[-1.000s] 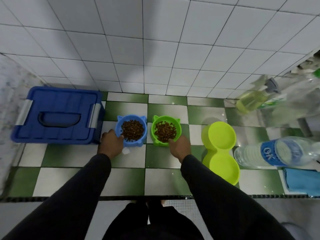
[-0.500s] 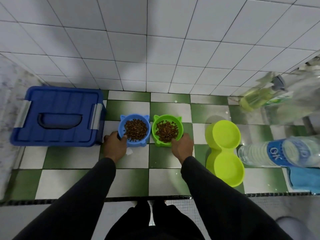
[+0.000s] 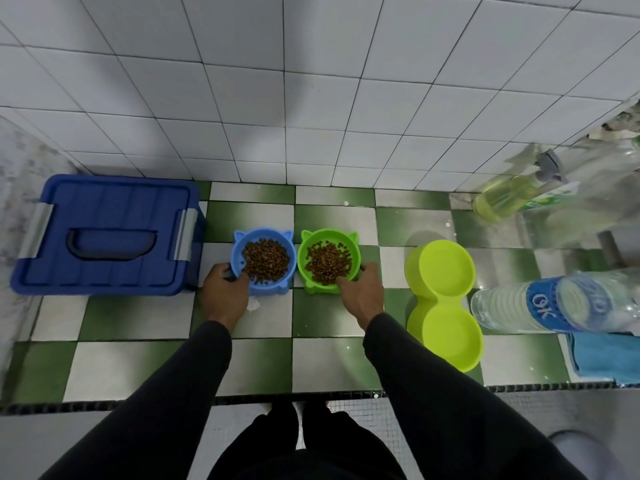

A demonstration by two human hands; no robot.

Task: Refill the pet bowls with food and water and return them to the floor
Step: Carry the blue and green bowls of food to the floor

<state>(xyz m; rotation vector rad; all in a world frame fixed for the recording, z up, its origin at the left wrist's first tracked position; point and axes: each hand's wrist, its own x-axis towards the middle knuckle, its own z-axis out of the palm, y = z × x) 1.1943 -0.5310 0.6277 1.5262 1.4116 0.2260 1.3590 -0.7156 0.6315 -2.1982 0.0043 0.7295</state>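
- Blue bowl (image 3: 265,259) and green bowl (image 3: 328,260), both with kibble, side by side on the tiled floor (image 3: 114,362).
- Left hand (image 3: 225,294) pinches the blue rim; right hand (image 3: 360,294) pinches the green rim.
- Likely light, stiff plastic (keep level, kibble spills).
- Water bottle (image 3: 554,301) label reads "OK".

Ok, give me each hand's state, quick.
Left hand: closed on the blue bowl's rim.
Right hand: closed on the green bowl's rim.
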